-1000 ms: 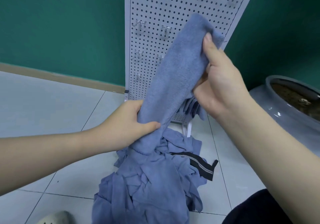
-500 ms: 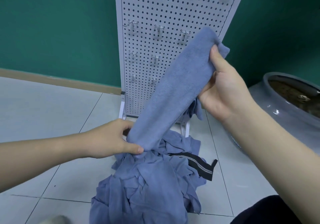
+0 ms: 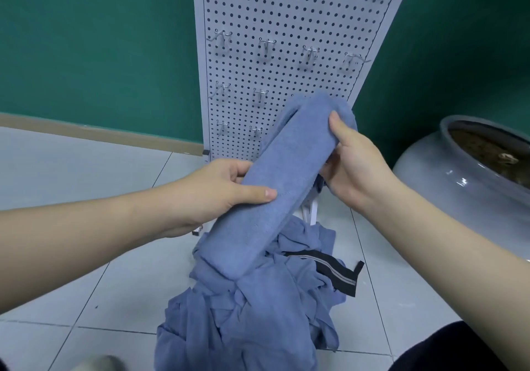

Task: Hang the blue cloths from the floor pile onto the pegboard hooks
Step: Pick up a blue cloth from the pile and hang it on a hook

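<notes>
A folded blue cloth (image 3: 282,175) stretches diagonally between my hands, in front of the white pegboard (image 3: 286,26). My right hand (image 3: 355,164) grips its upper end, thumb on top. My left hand (image 3: 229,189) holds its middle from the left, thumb pressed across it. The cloth's lower end reaches the pile of blue cloths (image 3: 252,307) on the floor tiles. Bare metal hooks (image 3: 266,45) stick out of the pegboard in rows above the cloth. A black strap with a grey stripe (image 3: 329,270) lies in the pile.
A large grey ceramic pot (image 3: 470,187) stands on the floor at the right, close to the pegboard's foot. The green wall (image 3: 100,49) with a beige skirting runs behind. A light shoe tip (image 3: 97,363) shows at the bottom edge.
My right hand has lowered the cloth's upper end from high against the pegboard. My left hand has slid up the cloth. The view has tilted, showing more hooks.
</notes>
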Motion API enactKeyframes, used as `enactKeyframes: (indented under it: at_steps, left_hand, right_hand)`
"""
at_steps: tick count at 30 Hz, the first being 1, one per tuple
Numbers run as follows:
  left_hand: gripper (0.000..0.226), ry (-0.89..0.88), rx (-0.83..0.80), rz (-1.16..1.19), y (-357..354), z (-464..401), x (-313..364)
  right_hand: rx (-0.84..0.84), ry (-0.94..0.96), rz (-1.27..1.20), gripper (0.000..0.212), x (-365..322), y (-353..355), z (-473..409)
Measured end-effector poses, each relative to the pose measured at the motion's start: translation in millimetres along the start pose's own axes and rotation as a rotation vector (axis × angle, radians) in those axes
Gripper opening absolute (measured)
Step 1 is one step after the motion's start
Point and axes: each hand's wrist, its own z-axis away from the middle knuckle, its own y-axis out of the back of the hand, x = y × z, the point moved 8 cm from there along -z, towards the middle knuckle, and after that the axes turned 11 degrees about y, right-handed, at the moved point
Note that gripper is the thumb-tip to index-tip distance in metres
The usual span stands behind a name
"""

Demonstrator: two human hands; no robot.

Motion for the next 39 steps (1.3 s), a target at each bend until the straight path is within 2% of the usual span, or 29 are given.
enactKeyframes:
  at_steps: [3, 7, 9, 10, 12, 14, 17, 19, 21, 25, 31, 35, 37, 39]
  left_hand:
    - [0.029, -0.002, 0.05, 0.043, 12, 1, 4]
    - [0.026, -0.036, 0.062, 0.082, 22, 6, 12]
    - [0.031, -0.063, 0.067, 0.106, 28, 9, 16]
    - [0.035, -0.074, 0.072, 0.114, 32, 10, 18]
    - [0.045, -0.081, 0.087, 0.117, 38, 12, 21]
    - [0.049, -0.074, 0.096, 0.115, 43, 12, 20]
    - [0.051, -0.054, 0.089, 0.116, 46, 12, 18]
    - [0.053, -0.048, 0.071, 0.136, 43, 12, 17]
    - [0.043, -0.06, 0.064, 0.176, 40, 12, 20]
    - [0.045, -0.043, 0.124, 0.164, 47, 15, 19]
    - [0.034, -0.04, 0.167, 0.177, 49, 23, 26]
    - [0.032, -0.047, 0.169, 0.222, 44, 26, 29]
    - [0.031, -0.038, 0.148, 0.251, 42, 26, 28]
    - [0.018, -0.032, 0.111, 0.282, 41, 26, 28]
  right_hand:
    - [0.05, -0.095, 0.116, 0.028, 22, 24, -11]
    - [-0.065, -0.25, 0.253, 0.017, 47, 26, -9]
    - [-0.12, -0.257, 0.434, 0.015, 56, 31, -11]
    - [-0.165, -0.209, 0.594, 0.02, 55, 33, -13]
    - [-0.323, -0.072, 0.978, 0.055, 51, 28, -13]
    - [-0.504, 0.075, 1.187, 0.085, 51, 7, -1]
    - [-0.568, 0.359, 1.151, 0.108, 42, -25, 14]
    - [-0.567, 0.518, 1.089, 0.112, 32, -45, 21]
    - [-0.615, 0.606, 1.044, 0.111, 31, -59, 29]
    - [-0.716, 0.522, 0.888, 0.105, 48, -71, 45]
    - [-0.676, 0.47, 0.688, 0.097, 38, -75, 54]
    - [-0.713, 0.488, 0.694, 0.099, 34, -74, 58]
    - [-0.682, 0.518, 0.696, 0.096, 30, -74, 57]
    - [-0.61, 0.556, 0.705, 0.089, 25, -73, 54]
